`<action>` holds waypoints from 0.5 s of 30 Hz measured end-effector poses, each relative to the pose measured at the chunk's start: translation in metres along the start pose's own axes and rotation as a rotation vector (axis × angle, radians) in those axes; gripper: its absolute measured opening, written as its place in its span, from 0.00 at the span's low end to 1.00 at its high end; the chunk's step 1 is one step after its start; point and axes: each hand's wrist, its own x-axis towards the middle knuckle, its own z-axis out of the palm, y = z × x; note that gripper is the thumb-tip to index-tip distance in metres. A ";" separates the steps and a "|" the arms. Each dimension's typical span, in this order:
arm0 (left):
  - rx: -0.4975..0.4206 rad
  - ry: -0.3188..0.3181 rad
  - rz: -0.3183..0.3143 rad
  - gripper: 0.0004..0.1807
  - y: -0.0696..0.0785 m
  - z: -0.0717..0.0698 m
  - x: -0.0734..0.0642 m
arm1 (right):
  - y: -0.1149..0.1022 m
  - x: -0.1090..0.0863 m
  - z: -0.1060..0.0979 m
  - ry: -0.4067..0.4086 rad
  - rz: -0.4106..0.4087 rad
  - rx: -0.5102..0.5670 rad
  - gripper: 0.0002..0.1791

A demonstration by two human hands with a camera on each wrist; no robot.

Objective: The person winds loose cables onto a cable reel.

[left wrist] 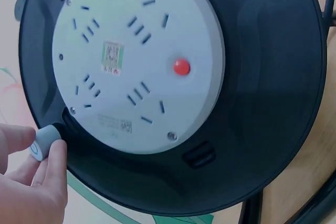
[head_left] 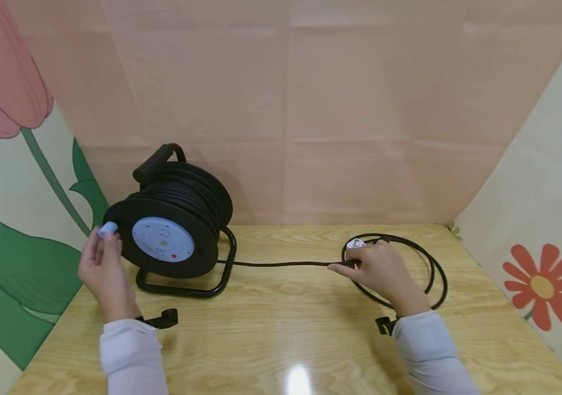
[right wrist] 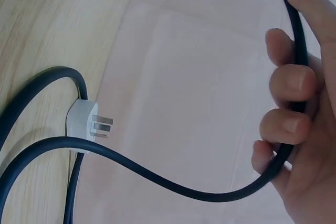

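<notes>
A black cable reel (head_left: 133, 241) stands on its tubular frame at the left of the table, wound with black cable. Its pale round socket panel (left wrist: 152, 77) has a red button. My left hand (head_left: 105, 269) pinches the small light-blue crank knob (left wrist: 46, 141) at the reel's rim between thumb and fingers. From the reel a black cable (head_left: 281, 264) runs nearly straight across to my right hand (head_left: 385, 271). That hand's fingers curl round the cable (right wrist: 300, 40). Beyond it the cable lies in loose loops (head_left: 441, 274), with a white three-pin plug (right wrist: 82, 125) beside them.
The wooden table (head_left: 261, 340) meets a pinkish sheet (head_left: 350, 109) hanging behind it. A printed wall with a tulip stands at the left, and one with a red flower (head_left: 541, 288) at the right. The reel's black carrying handle (head_left: 155, 163) rises on top.
</notes>
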 end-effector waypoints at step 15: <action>0.044 0.002 0.039 0.20 0.001 0.007 0.000 | 0.000 0.002 0.004 -0.061 -0.037 0.020 0.13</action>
